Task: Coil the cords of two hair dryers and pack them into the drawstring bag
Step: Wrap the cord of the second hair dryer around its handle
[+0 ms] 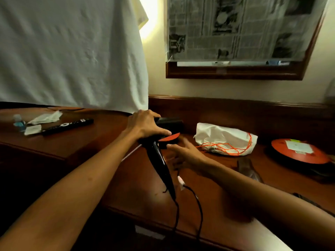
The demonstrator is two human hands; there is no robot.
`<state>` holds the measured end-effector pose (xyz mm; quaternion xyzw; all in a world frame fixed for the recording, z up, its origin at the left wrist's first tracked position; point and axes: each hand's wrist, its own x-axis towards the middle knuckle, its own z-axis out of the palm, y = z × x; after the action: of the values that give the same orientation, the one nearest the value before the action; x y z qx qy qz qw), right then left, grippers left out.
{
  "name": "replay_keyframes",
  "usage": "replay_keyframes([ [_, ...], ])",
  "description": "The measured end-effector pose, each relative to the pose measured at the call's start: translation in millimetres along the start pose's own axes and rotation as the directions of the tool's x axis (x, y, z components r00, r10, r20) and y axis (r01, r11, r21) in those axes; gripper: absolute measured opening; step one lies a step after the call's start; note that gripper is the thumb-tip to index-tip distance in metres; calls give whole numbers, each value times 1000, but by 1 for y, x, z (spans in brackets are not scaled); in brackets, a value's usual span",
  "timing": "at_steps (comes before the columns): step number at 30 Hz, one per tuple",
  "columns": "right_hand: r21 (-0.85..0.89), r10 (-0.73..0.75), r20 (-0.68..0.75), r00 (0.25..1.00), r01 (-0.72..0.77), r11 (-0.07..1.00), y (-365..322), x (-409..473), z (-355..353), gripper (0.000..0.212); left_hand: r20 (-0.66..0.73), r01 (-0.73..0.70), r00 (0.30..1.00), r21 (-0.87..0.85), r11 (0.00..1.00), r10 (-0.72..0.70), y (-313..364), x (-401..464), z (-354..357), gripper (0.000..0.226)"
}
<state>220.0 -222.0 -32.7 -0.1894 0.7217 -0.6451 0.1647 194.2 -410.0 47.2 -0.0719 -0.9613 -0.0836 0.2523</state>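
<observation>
Far left on the worktop [101, 140]: a small blue-tinted bottle [18, 122], a crumpled white tissue [46, 117] and a black remote [68, 126], all well apart from the work. Behind them, a hanging white cloth [72, 51].

At centre, left hand [145, 125] clamped over the top of the black hair dryer [159, 160], fingers curled round the body, thumb along the red panel near the nozzle. Dryer lifted off the wood; long axis of the handle slanting down and toward the wearer, slightly rightward. Cord [196, 211] leaving the handle's lower end, dropping over the front edge of the worktop in a loose loop, not yet coiled, with a small pale tag on it.

Just right of the handle, right hand [183, 154] blurred, fingers spread and loosely open, gripping nothing that can be made out, fingertips near the dryer's neck. Nearer to the cord than the left, so probably the one to gather it, with a reach down and toward the body along the handle's line.

Further right, white drawstring bag [224, 138] with orange strings, slumped on the worktop near the right hand, already bulging; contents hidden, so no telling whether the other dryer sits inside. Beyond it, a round red disc [299, 151] with a paper label. Above, a wood-framed mirror covered with newspaper [235, 28].
</observation>
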Motion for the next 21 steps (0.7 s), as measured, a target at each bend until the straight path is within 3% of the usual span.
replay_keyframes([
  [2,39,58,91,994,-62,997,-3,-15,0,42,-36,50,998,-56,997,-52,16,14,-9,71],
  [4,82,49,123,991,-59,995,-2,-28,-3,39,-54,54,997,-123,991,-61,34,25,-14,72],
  [7,82,-34,-2,999,35,996,-12,-48,-21,20,-119,-61,992,-72,996,52,66,32,-16,67],
  [8,70,-40,-29,999,41,997,-19,-55,-30,13,-167,-165,972,4,986,164,76,31,-14,65],
  [10,61,-24,-39,999,27,998,-28,-64,-48,11,-193,-460,845,211,862,498,91,27,-9,59],
  [12,33,-2,-65,998,4,999,-38,-77,-69,16,-33,-710,662,295,640,749,104,22,-5,65],
  [13,5,1,-83,997,0,1000,-42,-84,-80,21,88,-770,616,275,576,783,110,20,-4,70],
  [15,-70,5,-106,994,-12,997,-51,-99,-101,33,207,-805,583,276,525,786,126,20,0,73],
  [19,-226,-5,-80,997,-14,974,-59,-125,-129,33,88,-785,546,402,472,833,173,22,5,19],
  [21,-279,-56,-145,988,13,960,-61,-135,-141,31,154,-770,574,437,466,804,194,26,3,18],
])
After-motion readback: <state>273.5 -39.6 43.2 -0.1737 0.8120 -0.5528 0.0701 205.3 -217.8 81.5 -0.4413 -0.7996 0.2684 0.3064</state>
